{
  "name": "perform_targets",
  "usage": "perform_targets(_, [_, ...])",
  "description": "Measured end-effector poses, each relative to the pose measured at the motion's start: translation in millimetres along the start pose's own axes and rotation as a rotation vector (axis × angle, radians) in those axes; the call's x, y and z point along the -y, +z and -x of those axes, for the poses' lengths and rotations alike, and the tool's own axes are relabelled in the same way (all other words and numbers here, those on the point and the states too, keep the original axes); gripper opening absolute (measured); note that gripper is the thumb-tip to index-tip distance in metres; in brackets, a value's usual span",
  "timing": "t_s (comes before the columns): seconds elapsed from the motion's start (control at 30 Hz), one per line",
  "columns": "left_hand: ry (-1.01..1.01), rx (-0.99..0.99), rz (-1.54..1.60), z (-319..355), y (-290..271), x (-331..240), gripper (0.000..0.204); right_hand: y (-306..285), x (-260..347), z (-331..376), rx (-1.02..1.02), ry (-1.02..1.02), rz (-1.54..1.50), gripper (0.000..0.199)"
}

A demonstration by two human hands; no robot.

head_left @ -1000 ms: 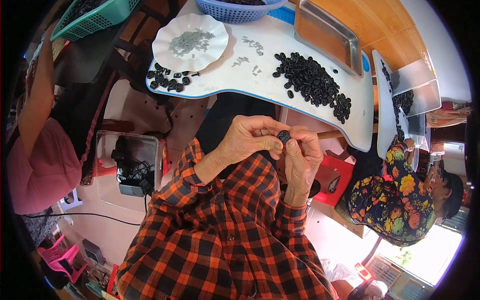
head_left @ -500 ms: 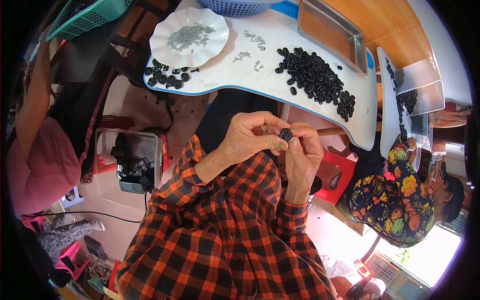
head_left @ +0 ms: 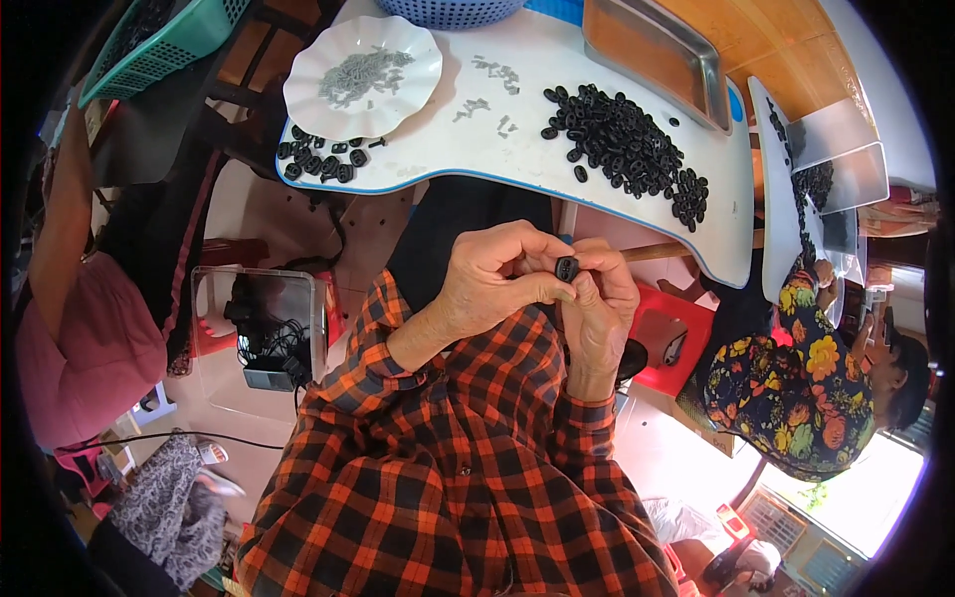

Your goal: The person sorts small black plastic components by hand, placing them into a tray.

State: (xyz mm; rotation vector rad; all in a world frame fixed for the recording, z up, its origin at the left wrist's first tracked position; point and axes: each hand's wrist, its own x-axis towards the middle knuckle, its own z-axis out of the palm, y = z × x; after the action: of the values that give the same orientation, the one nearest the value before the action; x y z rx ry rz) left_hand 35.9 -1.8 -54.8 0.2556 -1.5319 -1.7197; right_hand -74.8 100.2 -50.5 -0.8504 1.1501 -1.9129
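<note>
A small black oval plastic piece (head_left: 566,268) is pinched between my two hands, in front of my chest and just off the table's near edge. My left hand (head_left: 500,271) grips it from the left with thumb and fingers closed. From the other side my right hand (head_left: 601,298) holds it, thumb and forefinger pressed to its edge. Beyond my hands, a large heap of like black oval pieces (head_left: 622,144) lies on the white table (head_left: 448,139). A smaller group of black pieces (head_left: 320,159) sits at the table's left edge.
A white scalloped plate (head_left: 303,95) holds many small grey pieces; several more grey bits (head_left: 477,107) lie beside it. A metal tray (head_left: 716,95) and a blue basket (head_left: 453,12) stand at the back. A clear bin (head_left: 204,338) is on the left; people sit on both sides.
The view has shifted slightly, and the table things sit a little more to the left. Both hands keep hold of the black piece, which is turned a little.
</note>
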Motion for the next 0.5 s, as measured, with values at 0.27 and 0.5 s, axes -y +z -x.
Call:
perform_targets(0.27, [-0.002,-0.013,-0.079,-0.1,2.2,-7.3,0.028,2.1,-1.4,-1.2,-0.003,-0.012,-0.097,0.012])
perform_targets(0.5, [0.197,-0.078,-0.355,-0.9,-0.6,-14.6,0.032,10.1,-3.9,-3.2,-0.004,0.035,-0.169,0.01])
